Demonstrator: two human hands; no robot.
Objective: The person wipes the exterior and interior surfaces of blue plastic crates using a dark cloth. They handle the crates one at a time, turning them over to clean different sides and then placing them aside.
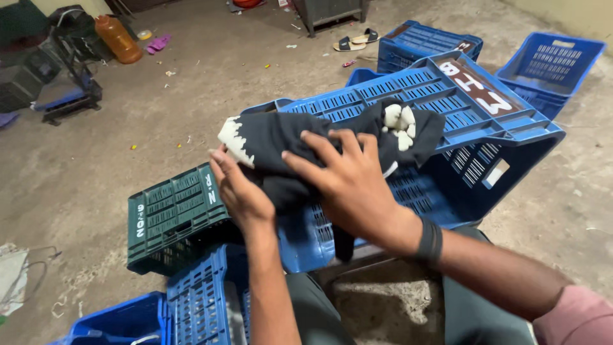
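2 hands work over a blue crate. At about 6 o'clock, dark trousers show between the forearms. The left hand, near the frame's centre, presses its palm and fingers on the near edge of a black cloth streaked with white. The right hand, just toward 3 o'clock from it, lies spread with fingers flat on the same cloth; a black wristband circles that wrist. Neither hand is clenched. The cloth lies on the tilted blue crate, which fills the middle toward 2 o'clock. At 9 o'clock a dark green crate lies on the floor. Toward 1 o'clock stand 2 more blue crates. At 11 o'clock, far off, an orange bottle stands.
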